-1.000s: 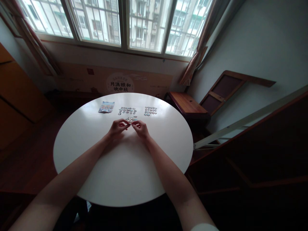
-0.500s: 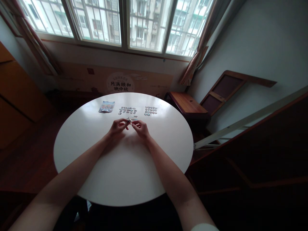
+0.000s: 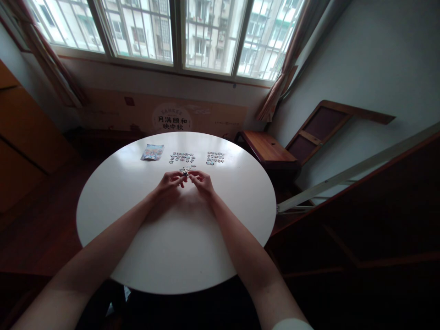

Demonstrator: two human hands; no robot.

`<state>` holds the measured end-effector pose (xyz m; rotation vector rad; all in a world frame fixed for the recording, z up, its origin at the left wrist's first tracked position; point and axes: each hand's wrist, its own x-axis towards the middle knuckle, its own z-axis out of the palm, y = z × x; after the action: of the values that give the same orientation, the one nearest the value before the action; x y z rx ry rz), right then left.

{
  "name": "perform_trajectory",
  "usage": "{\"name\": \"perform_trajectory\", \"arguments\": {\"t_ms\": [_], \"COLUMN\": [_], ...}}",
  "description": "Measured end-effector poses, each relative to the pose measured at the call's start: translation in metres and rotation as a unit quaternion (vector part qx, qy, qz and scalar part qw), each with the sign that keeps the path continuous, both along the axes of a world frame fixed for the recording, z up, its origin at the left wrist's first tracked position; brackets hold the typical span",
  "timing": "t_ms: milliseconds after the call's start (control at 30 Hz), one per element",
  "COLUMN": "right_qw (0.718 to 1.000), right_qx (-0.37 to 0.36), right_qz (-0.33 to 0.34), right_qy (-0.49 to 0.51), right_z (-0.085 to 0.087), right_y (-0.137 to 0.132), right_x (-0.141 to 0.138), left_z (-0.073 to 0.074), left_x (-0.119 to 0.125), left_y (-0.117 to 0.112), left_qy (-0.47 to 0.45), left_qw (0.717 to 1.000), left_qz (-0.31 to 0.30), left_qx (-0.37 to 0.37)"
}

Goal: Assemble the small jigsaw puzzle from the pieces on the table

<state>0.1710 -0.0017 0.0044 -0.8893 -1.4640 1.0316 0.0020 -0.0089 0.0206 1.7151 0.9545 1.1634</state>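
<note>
The dark piece (image 3: 185,174) between the left hand (image 3: 169,180) and the right hand (image 3: 203,182) is too small for its print to show, and which fingertips grip it cannot be told. The hands partly hide the pile (image 3: 186,169) beyond them. Prints on the left cluster (image 3: 183,158) and right cluster (image 3: 215,158) blur to specks, as does the packet's (image 3: 152,152) lettering. The tabletop (image 3: 178,247) covers the poster's (image 3: 113,107) lower part. Picture edges crop the window (image 3: 142,32), both arms (image 3: 103,243) and the sleeve (image 3: 292,324).
</note>
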Motion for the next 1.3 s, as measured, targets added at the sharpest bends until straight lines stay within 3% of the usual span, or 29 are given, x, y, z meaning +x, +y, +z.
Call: {"name": "perform_trajectory", "arguments": {"t_ms": [133,433,1300], "right_qw": [0.999,0.997,0.997], "right_qx": [-0.019,-0.031,-0.045], "right_qz": [0.016,0.056,0.053], "right_qy": [0.033,0.035,0.034], "right_z": [0.0021,0.0016,-0.0017], "right_y": [0.0004,0.0018,0.0016], "right_x": [0.0032,0.0042,0.0028], "left_z": [0.0008,0.0015,0.0015], "left_x": [-0.0009,-0.0016,-0.0009], "left_y": [-0.0018,-0.0021,-0.0014], "left_qy": [-0.013,-0.029,-0.019], "left_qw": [0.998,0.995,0.997], "left_qz": [-0.03,-0.029,-0.046], "left_qx": [-0.046,-0.089,-0.057]}}
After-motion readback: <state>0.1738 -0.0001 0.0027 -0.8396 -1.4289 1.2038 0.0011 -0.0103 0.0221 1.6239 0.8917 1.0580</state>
